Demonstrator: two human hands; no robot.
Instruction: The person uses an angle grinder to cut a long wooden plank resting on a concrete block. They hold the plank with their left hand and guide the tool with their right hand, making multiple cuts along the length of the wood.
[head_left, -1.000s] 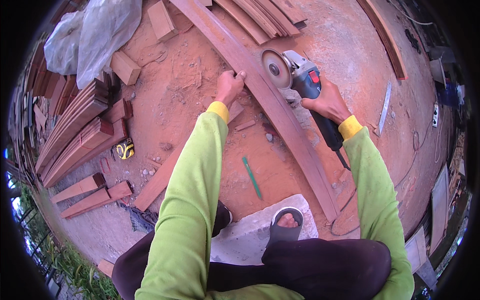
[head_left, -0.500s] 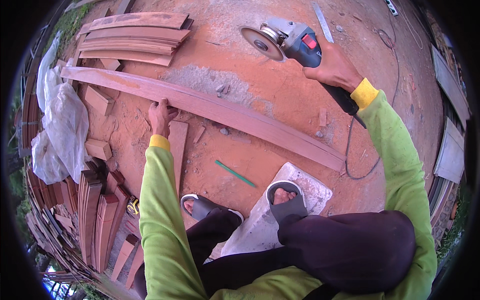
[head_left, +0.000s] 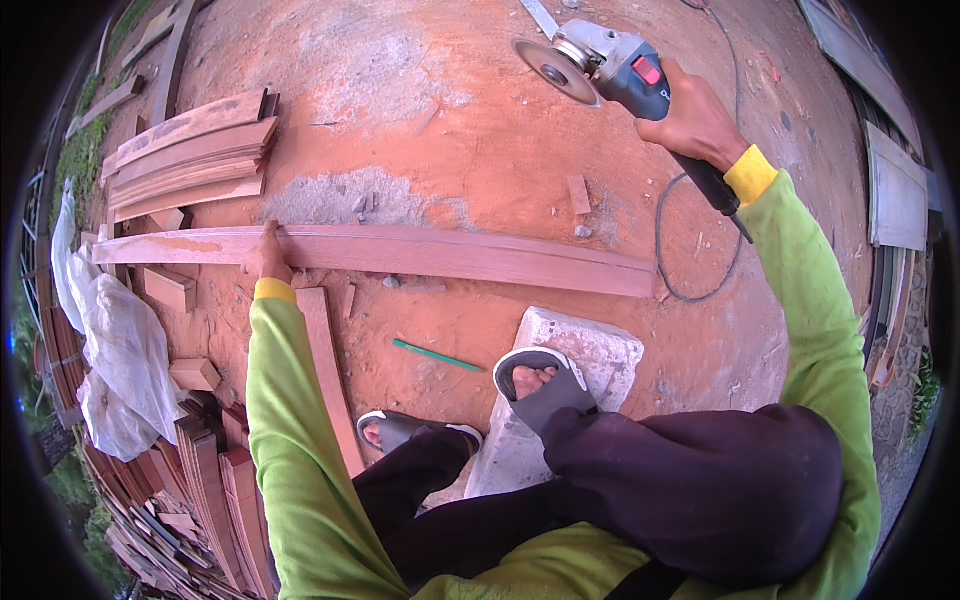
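Observation:
A long reddish-brown wooden plank (head_left: 450, 250) lies crosswise before me, with a dark line along part of its length. My left hand (head_left: 268, 253) grips it near its left end, the fingers reaching over the top face. Raised beyond the plank's right part, my right hand (head_left: 702, 118) is wrapped round the body of an angle grinder (head_left: 635, 82), whose flat cutting disc (head_left: 556, 72) points left and stays apart from the wood. The grinder's red switch faces up. On the ground between plank and feet lies a thin green stick (head_left: 436, 354).
My raised foot rests on a pale stone block (head_left: 610, 350). Stacked boards (head_left: 190, 155) lie far left, wood offcuts (head_left: 170, 288) and clear plastic sheeting (head_left: 120, 350) nearer. More boards (head_left: 215, 490) fill the lower left. A dark cord (head_left: 690, 298) loops at the right.
The plank now lies more level across the view, and my left hand has moved from its near edge to a grip over it. The grinder remains raised in my right hand.

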